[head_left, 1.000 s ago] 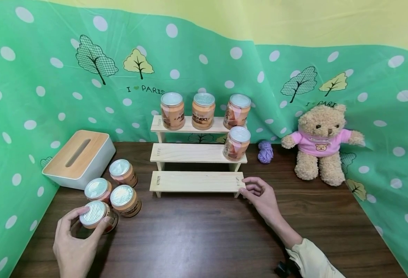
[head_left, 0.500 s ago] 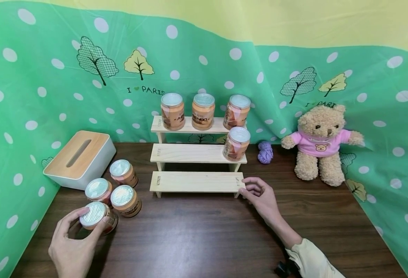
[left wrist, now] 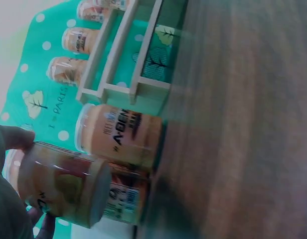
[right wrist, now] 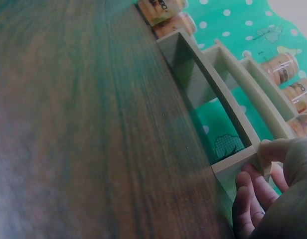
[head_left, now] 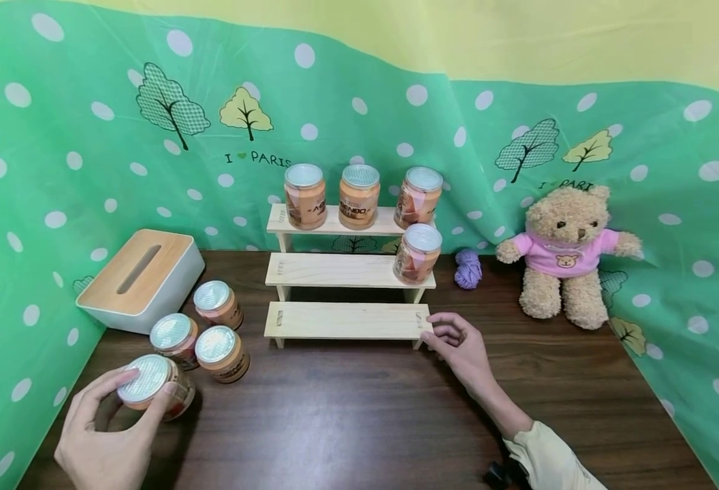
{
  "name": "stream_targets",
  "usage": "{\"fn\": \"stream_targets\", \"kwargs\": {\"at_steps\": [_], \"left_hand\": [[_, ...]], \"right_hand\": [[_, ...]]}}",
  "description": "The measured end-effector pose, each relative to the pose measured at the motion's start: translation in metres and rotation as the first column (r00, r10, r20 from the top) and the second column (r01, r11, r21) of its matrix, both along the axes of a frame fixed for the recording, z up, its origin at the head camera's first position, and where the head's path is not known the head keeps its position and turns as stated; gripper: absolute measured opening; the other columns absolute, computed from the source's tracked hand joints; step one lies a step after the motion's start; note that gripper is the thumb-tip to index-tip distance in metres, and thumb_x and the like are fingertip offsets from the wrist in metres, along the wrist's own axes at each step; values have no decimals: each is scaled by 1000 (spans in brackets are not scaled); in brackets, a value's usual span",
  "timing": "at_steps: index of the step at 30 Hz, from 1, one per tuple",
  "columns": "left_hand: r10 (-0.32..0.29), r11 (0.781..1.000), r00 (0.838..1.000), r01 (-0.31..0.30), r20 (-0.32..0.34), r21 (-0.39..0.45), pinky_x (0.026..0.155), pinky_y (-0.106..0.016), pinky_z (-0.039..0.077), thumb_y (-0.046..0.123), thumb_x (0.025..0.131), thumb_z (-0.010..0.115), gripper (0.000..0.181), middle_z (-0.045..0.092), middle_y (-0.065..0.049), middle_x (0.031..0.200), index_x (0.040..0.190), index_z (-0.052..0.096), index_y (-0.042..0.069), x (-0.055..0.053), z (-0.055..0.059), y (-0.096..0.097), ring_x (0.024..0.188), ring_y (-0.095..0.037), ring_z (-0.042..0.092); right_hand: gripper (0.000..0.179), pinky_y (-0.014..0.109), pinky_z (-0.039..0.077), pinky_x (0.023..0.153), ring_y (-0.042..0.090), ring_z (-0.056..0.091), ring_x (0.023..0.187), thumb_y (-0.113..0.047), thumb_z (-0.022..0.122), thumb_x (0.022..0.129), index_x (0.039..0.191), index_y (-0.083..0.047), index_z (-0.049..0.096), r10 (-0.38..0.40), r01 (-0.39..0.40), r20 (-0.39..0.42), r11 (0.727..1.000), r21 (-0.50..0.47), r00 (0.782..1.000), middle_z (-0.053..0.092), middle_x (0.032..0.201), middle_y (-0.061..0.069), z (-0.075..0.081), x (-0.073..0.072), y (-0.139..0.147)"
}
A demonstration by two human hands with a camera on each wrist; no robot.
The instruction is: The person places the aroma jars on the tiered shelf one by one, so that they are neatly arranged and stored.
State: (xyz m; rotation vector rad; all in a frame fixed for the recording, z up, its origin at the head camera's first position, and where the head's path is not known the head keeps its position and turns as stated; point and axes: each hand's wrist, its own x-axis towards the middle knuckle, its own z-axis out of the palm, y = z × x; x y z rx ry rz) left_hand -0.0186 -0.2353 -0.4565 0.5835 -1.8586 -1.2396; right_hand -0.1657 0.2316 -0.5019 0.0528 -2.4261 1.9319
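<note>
– Grips anything with the left hand (head_left: 105, 446)?
– Yes, clamps a jar (head_left: 146, 378) between thumb and fingers, just off the table (head_left: 347, 415), beside three loose jars (head_left: 222, 354).
– And with the right hand (head_left: 464, 347)?
– Pinches the right end of the stand (head_left: 350, 320) at its lowest board.
– Shows anything on the stand?
– Yes, carries three upright jars (head_left: 360, 201) along the top board, plus a lone jar (head_left: 417, 258) at the right end of the middle one.
– And farther out?
– Includes a tissue box (head_left: 145, 286) behind the loose jars, purple yarn (head_left: 468, 269) just right of the stand, then a bear (head_left: 564, 255) in pink before green cloth (head_left: 390, 129).
</note>
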Motion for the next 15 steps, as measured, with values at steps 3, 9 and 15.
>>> {"fn": "stream_targets", "kwargs": {"at_steps": [3, 9, 15], "left_hand": [[-17, 1000, 999, 16, -38, -21, 95, -12, 59, -18, 68, 96, 52, 77, -5, 122, 117, 81, -9, 2, 8, 2, 110, -14, 74], [-100, 994, 987, 95, -126, -46, 95, -15, 60, -24, 67, 92, 54, 76, -11, 125, 119, 77, -16, 0, 21, 8, 112, -18, 73], [-188, 982, 938, 188, -291, -29, 93, -14, 58, -29, 65, 88, 51, 76, -11, 120, 113, 73, -23, -8, 27, 23, 108, -18, 72]], "right_hand": [[32, 21, 57, 56, 10, 69, 70, -2, 84, 98, 127, 5, 72, 2, -2, 4, 1000, 1, 1000, 78, 86, 0, 0, 0, 0], [32, 22, 57, 55, 10, 69, 70, -2, 84, 98, 127, 4, 72, 2, -2, 3, 1000, 5, 1000, 78, 86, 0, 0, 0, 0], [32, 22, 56, 55, 10, 68, 70, -3, 84, 98, 127, 4, 73, -1, 1, -3, 1000, 6, 1000, 78, 87, -1, -1, 0, 1]]}}
